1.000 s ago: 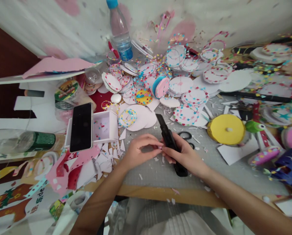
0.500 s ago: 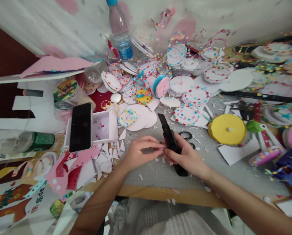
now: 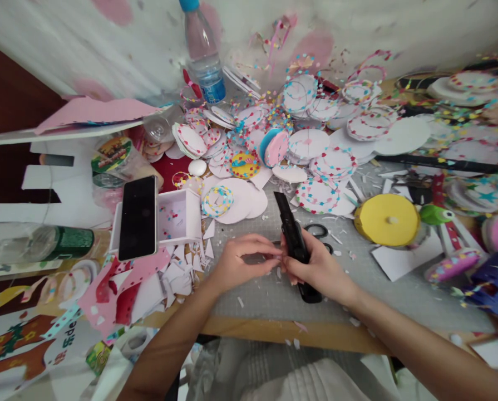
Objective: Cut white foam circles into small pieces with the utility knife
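A black utility knife (image 3: pixel 295 240) is gripped in my right hand (image 3: pixel 321 266), its dark blade pointing up and away from me. Just left of it, my left hand (image 3: pixel 242 262) has its fingertips pinched together, touching the fingertips of my right hand; whatever lies between them is too small to make out. Both hands are above the grey cutting mat (image 3: pixel 249 306), near its front edge. Black-handled scissors (image 3: pixel 317 230) lie partly hidden behind my right hand.
Beyond the hands are piled white paper discs (image 3: pixel 309 143) with coloured star strings. A yellow round box (image 3: pixel 387 220) sits right. At left, a black phone (image 3: pixel 138 217) rests on a white box (image 3: pixel 178 216) beside paper scraps (image 3: pixel 177 275). A water bottle (image 3: pixel 205 55) stands behind.
The utility knife has tilted slightly, its blade tip shifting a little to the right. Both hands have stayed almost in place.
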`<state>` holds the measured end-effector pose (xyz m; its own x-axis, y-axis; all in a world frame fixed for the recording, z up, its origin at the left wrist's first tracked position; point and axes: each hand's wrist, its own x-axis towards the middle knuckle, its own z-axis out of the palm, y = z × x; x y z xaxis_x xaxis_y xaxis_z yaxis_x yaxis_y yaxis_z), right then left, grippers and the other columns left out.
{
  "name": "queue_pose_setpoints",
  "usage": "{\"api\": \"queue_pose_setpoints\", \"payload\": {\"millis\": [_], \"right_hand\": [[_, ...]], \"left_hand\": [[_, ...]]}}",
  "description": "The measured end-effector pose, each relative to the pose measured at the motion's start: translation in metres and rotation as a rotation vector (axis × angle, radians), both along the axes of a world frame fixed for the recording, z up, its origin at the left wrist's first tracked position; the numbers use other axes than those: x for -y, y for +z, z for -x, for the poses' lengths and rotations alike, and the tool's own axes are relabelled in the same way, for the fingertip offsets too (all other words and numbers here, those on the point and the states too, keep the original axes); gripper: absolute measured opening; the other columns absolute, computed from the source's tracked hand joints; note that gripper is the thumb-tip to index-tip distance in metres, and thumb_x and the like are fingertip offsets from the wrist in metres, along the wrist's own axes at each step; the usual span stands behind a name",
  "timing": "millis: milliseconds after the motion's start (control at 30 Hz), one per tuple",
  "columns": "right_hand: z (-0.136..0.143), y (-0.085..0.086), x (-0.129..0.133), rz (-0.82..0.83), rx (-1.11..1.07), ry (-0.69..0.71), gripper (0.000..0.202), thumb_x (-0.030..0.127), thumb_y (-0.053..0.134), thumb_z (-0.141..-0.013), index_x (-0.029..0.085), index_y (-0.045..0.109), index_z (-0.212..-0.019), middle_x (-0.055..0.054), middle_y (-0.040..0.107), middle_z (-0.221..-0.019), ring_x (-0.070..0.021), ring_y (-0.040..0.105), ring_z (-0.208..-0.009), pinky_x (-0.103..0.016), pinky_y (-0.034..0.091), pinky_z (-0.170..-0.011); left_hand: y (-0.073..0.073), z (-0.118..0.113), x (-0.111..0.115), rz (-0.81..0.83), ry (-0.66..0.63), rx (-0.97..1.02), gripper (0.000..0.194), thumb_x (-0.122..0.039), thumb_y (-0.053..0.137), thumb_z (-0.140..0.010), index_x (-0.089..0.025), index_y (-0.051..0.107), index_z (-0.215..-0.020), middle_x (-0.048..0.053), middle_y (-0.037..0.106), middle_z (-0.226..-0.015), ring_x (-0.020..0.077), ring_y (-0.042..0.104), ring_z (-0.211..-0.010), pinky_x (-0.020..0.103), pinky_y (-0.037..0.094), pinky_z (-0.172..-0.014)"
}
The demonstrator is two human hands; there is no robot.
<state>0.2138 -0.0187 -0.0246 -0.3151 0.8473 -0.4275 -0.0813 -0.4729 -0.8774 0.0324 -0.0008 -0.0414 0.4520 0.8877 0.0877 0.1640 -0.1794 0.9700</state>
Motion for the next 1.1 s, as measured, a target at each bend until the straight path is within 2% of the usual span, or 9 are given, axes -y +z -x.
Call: {"api": "queue_pose_setpoints", "payload": {"millis": [367,633,867,1000,1100], "right_hand": [[-0.0008,0.0009,-0.0011,0.035,-0.008,0.014,0.024,0.017,0.059,-0.068,0.022,0.044,-0.087,0.011,0.054,-0.056,-0.0055,0.048,-0.039,-0.017,0.038,-0.038],[-0.0020,-0.0011,-0.0007,0.080,-0.090,0.004,0.028,0.015,0.059,-0.066,0.022,0.046,-0.090,0.009,0.060,-0.056,-0.0060,0.047,-0.037,-0.016,0.034,-0.035],[-0.0032,0.0002,0.0008,0.070,-0.160,-0.001,0.028,0.013,0.057,-0.067,0.022,0.044,-0.090,0.009,0.059,-0.056,-0.0054,0.046,-0.036,-0.016,0.030,-0.035],[-0.0023,-0.0004,0.0013,0.025,-0.149,-0.012,0.024,0.016,0.058,-0.072,0.022,0.045,-0.091,0.008,0.058,-0.058,-0.0058,0.047,-0.038,-0.017,0.031,-0.037],[-0.0021,-0.0020,0.0010,0.003,-0.119,-0.030,0.020,0.026,0.061,-0.080,0.022,0.046,-0.092,0.008,0.058,-0.058,-0.0062,0.047,-0.039,-0.018,0.032,-0.038]], "left_hand": [[0.0022,0.0007,0.0003,0.155,-0.002,0.068,0.015,-0.019,0.073,-0.073,-0.018,0.077,-0.088,0.008,0.070,-0.084,0.0142,0.068,-0.073,0.024,0.057,-0.069],[-0.0033,0.0005,0.0022,0.266,-0.011,0.175,0.016,-0.020,0.076,-0.071,-0.019,0.077,-0.087,0.007,0.070,-0.086,0.0136,0.068,-0.074,0.024,0.058,-0.069],[-0.0013,0.0012,0.0014,0.326,0.003,0.244,0.013,-0.024,0.076,-0.073,-0.017,0.076,-0.084,0.007,0.070,-0.083,0.0133,0.068,-0.067,0.024,0.057,-0.061],[-0.0012,0.0020,-0.0002,0.371,0.010,0.341,0.011,-0.021,0.076,-0.073,-0.017,0.075,-0.084,0.005,0.070,-0.085,0.0129,0.069,-0.067,0.024,0.057,-0.063],[-0.0014,0.0019,-0.0027,0.373,0.027,0.389,0.013,-0.017,0.077,-0.072,-0.016,0.073,-0.085,0.005,0.071,-0.087,0.0125,0.069,-0.073,0.023,0.056,-0.068]]}}
